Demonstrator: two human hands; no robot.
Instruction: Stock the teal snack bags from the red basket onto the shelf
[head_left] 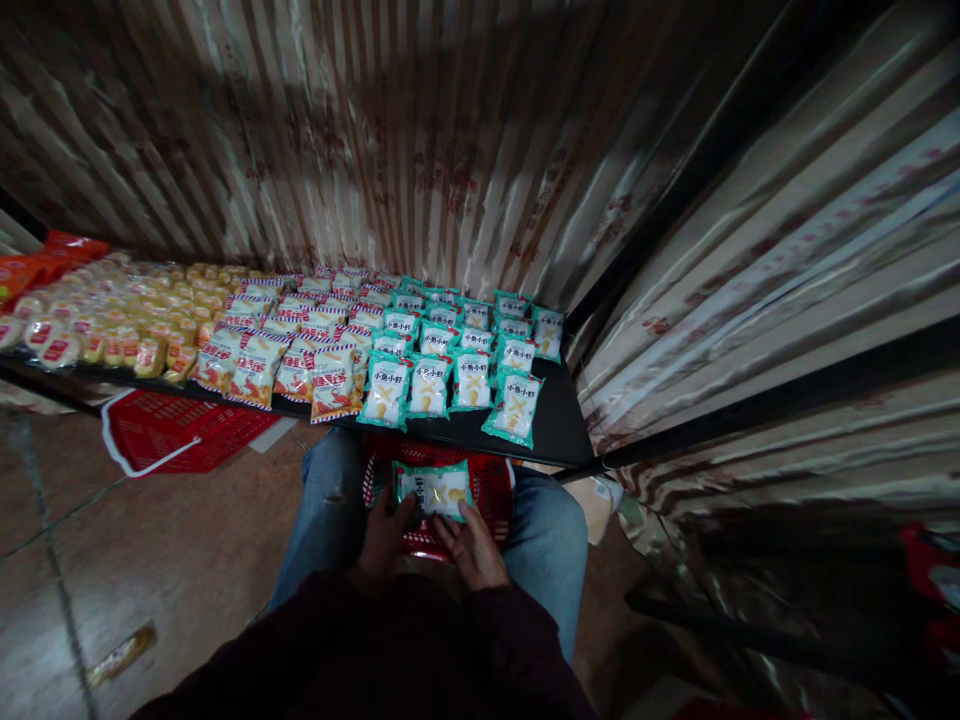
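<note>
Between my knees is a red plastic basket [499, 490]. Over it I hold a green-and-white snack bag [442, 490] sideways, its printed front facing up. My left hand [384, 530] grips the bag's left end, and my right hand [474, 545] has its thumb and fingers at the lower right edge. Just beyond, on a black shelf [559, 410], matching green-and-white snack bags [472, 380] stand in rows. The basket's inside is mostly hidden by the bag and my hands.
Left of the green bags are red-and-white striped snack bags [334, 380], then small yellow wrapped cakes [150, 350] and orange packages [22, 275]. Another red basket [172, 430] is on the floor under the shelf. Printed sheeting [480, 200] hangs behind; a black frame bar [630, 260] slants at right.
</note>
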